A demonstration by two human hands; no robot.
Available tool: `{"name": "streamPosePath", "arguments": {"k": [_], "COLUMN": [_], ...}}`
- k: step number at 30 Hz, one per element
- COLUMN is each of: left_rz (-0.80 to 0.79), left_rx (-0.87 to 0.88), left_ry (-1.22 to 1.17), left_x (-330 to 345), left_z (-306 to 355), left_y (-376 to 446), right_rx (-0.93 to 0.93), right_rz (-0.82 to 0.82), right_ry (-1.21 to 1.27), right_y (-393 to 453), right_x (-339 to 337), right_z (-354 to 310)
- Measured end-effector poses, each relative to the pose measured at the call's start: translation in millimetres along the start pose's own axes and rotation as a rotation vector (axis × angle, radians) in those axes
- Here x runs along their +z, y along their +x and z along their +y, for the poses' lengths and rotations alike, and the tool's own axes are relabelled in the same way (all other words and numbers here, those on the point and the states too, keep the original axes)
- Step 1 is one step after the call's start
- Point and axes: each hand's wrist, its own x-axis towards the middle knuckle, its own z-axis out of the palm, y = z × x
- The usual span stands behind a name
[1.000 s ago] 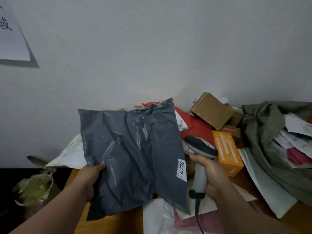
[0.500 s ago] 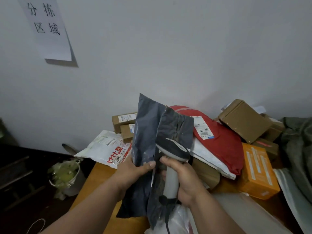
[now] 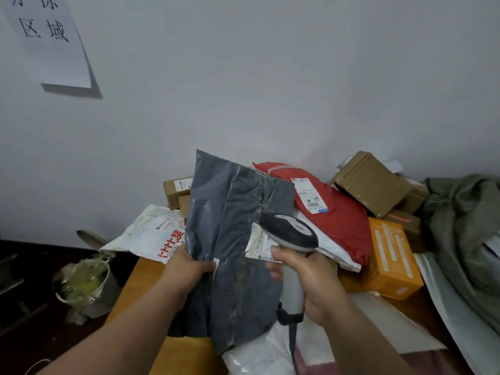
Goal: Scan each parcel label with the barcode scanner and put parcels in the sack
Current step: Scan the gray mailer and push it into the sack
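Observation:
A dark grey plastic mailer parcel [image 3: 238, 239] hangs upright over the table's front, folded lengthwise. My left hand [image 3: 186, 266] grips its left edge at mid height. A white label [image 3: 258, 246] with a barcode shows on the parcel's right side. My right hand [image 3: 303, 277] grips the grey handle of the barcode scanner [image 3: 289, 234], whose dark head sits just right of that label. The scanner's cable drops down below my hand. The olive-green sack [image 3: 465, 234] lies slumped at the right edge.
A pile of parcels fills the wooden table [image 3: 130, 290]: a red mailer [image 3: 338, 220], brown boxes [image 3: 370, 182], an orange box [image 3: 392, 258], white mailers [image 3: 151, 234]. A bin [image 3: 86, 282] with green waste stands on the floor at left. The wall carries a paper sign [image 3: 46, 36].
The grey parcel was turned from flat and broad to folded and upright, then opened a little so the barcode label shows. The scanner moved in close to it. The view shifted left and back.

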Motion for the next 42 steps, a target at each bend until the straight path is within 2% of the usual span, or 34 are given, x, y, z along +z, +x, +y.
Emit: {"name": "streamPosePath", "arguments": {"k": [5, 8, 12, 16, 19, 22, 27, 32, 36, 42], "left_rz": [-0.045, -0.083, -0.140, -0.162, -0.174, -0.155, -0.132, -0.178, -0.202, -0.192], "left_rx": [-0.020, -0.010, 0.018, 0.056, 0.097, 0.194, 0.355, 0.412, 0.418, 0.410], "left_ry": [-0.222, -0.274, -0.316, -0.299, -0.204, -0.005, 0.346, 0.566, 0.656, 0.648], "left_x": [-27, -35, -40, -47, -57, -74, -89, -80, -66, -50], "left_z": [16, 26, 36, 44, 55, 79, 143, 189, 206, 215], "left_y": [-3, -12, -25, -40, -48, -48, -64, -88, -97, -99], "right_rx": [-0.064, -0.109, -0.180, -0.271, -0.344, -0.408, -0.379, -0.365, -0.385, -0.399], "right_rz": [0.141, 0.199, 0.226, 0.178, 0.182, 0.213, 0.255, 0.186, 0.147, 0.129], "right_ry": [0.006, -0.034, -0.099, -0.181, -0.256, -0.423, -0.600, -0.689, -0.717, -0.741], "right_y": [-26, -46, -72, -99, -121, -135, -146, -153, -156, -156], "right_x": [-33, -35, -26, -15, -10, -9, -16, -27, -40, -61], "right_z": [-8, -13, -22, -29, -36, -39, -30, -26, -31, -33]}}
